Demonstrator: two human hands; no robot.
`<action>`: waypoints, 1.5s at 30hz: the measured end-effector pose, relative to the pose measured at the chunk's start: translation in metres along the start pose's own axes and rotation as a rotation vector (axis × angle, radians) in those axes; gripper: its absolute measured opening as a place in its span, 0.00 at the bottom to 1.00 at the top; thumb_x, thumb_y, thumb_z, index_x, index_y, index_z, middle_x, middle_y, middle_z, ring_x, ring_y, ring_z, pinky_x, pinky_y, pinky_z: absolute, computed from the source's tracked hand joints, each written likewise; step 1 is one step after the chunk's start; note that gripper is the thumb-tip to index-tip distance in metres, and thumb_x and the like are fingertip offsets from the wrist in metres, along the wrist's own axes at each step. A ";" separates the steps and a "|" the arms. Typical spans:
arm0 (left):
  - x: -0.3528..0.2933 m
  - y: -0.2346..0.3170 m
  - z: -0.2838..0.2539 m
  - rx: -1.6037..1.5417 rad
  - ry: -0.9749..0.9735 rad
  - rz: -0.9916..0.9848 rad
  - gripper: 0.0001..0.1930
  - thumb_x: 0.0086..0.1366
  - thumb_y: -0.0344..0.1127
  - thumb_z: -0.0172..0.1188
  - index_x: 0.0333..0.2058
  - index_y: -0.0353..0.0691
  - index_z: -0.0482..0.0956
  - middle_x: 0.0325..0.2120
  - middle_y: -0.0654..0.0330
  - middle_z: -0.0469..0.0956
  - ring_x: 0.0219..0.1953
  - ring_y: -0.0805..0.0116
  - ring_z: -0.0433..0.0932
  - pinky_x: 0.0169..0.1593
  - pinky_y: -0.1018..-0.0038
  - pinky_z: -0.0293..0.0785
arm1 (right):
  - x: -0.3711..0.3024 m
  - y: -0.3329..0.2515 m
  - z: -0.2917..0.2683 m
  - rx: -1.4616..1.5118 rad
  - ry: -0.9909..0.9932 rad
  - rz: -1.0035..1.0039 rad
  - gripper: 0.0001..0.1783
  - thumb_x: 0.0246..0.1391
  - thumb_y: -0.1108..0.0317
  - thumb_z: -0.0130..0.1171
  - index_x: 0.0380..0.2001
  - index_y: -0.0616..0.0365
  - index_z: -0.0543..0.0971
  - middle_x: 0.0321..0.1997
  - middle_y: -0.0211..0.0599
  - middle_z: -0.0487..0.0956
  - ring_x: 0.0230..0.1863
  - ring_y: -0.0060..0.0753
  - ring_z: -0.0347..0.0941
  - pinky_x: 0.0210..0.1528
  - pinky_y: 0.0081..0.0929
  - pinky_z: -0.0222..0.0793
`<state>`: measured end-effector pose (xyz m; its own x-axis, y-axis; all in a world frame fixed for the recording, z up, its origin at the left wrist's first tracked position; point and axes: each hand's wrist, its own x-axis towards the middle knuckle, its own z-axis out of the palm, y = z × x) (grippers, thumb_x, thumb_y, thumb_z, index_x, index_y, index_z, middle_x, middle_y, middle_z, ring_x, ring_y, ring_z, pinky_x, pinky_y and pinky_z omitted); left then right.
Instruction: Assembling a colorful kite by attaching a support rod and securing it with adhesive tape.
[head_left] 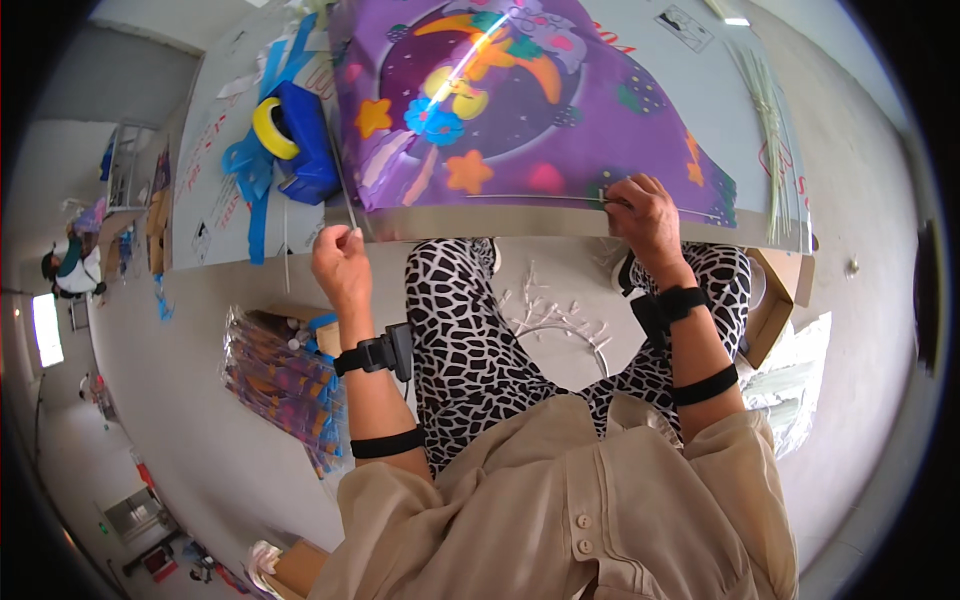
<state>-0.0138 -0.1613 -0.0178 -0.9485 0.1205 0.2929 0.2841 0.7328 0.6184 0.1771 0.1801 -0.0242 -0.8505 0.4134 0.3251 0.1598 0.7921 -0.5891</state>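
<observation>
A shiny purple printed plastic sheet [590, 140] with stars, a crescent and flowers lies flat on the table before me. Along its near edge runs a thin white stick [540, 197]. My right hand [645, 218] is closed over this edge, thumb and fingers pinched on the stick; the fingertips partly hide it. At the sheet's near left corner, my left hand [342, 268] hangs over the table's front edge with thumb and forefinger pressed together. A narrow pale strip [348, 205] reaches down to those fingertips, but what they pinch is too small to make out.
A blue tape dispenser [308, 145] with a yellow core and blue ribbons [250, 175] are left of the sheet. Thin pale sticks [765, 120] lie at the table's right. Packed purple sheets [285, 385] are at floor level left; an open cardboard box [780, 305] stands right.
</observation>
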 end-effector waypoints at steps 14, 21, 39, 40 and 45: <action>0.011 0.039 -0.016 -0.498 -0.275 -0.498 0.11 0.56 0.34 0.60 0.20 0.34 0.74 0.14 0.60 0.72 0.15 0.72 0.67 0.19 0.76 0.57 | 0.010 -0.079 0.015 0.453 -0.249 0.195 0.07 0.49 0.70 0.59 0.29 0.64 0.77 0.23 0.36 0.73 0.24 0.27 0.70 0.29 0.24 0.66; -0.108 0.101 -0.039 -0.985 -0.391 -0.732 0.10 0.60 0.30 0.54 0.20 0.36 0.74 0.12 0.66 0.68 0.11 0.81 0.61 0.14 0.84 0.51 | 0.021 -0.194 0.082 1.027 -0.620 0.530 0.14 0.56 0.64 0.56 0.30 0.67 0.78 0.21 0.31 0.76 0.21 0.19 0.69 0.23 0.20 0.66; 0.149 -0.009 -0.053 -0.418 -0.143 -0.487 0.07 0.54 0.31 0.60 0.24 0.34 0.75 0.20 0.65 0.69 0.24 0.74 0.64 0.27 0.72 0.62 | -0.027 -0.225 0.101 1.222 -0.775 0.636 0.06 0.51 0.74 0.56 0.22 0.61 0.76 0.19 0.25 0.72 0.17 0.11 0.61 0.16 0.12 0.52; 0.156 -0.009 -0.050 -0.361 -0.236 -0.572 0.06 0.52 0.30 0.61 0.25 0.32 0.76 0.21 0.64 0.70 0.25 0.73 0.66 0.27 0.72 0.64 | -0.028 -0.224 0.100 1.271 -0.791 0.639 0.06 0.51 0.74 0.56 0.22 0.61 0.76 0.19 0.26 0.72 0.18 0.12 0.62 0.17 0.12 0.53; 0.162 -0.008 -0.040 -0.597 -0.187 -0.651 0.06 0.49 0.28 0.62 0.26 0.32 0.78 0.22 0.62 0.72 0.21 0.71 0.66 0.26 0.68 0.60 | -0.025 -0.227 0.103 1.166 -0.790 0.609 0.06 0.49 0.77 0.56 0.20 0.65 0.76 0.17 0.29 0.73 0.17 0.16 0.66 0.18 0.15 0.59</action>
<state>-0.1638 -0.1748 0.0536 -0.9394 -0.0521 -0.3387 -0.3413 0.2308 0.9112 0.1106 -0.0559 0.0254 -0.9043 -0.1014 -0.4146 0.4231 -0.3415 -0.8393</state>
